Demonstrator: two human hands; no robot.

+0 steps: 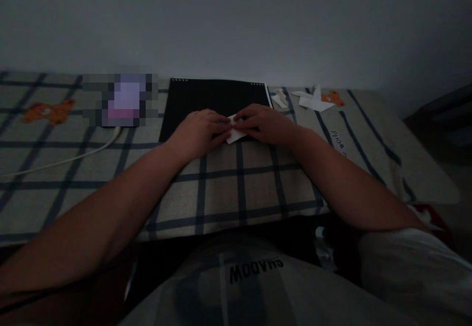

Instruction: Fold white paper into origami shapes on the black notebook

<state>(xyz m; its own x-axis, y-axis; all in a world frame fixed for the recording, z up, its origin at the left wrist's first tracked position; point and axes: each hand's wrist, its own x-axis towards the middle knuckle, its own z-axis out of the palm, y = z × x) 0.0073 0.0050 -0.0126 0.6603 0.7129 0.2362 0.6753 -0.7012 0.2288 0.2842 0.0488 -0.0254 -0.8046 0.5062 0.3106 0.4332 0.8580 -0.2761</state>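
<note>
We see both forearms bare, the left hand (201, 132) and right hand (263, 123) ungloved. At the bottom of the frame, our pale grey shirt (258, 286) carries dark lettering reading "SHADOW" upside down.

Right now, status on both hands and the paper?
Left hand and right hand both pressing the white folded paper, on the black sheet's front edge. Nothing in the way; paper scraps far right.

White paper (234, 135) on black board (217, 101) (cloth (236, 188) blue-checked beige).
</note>
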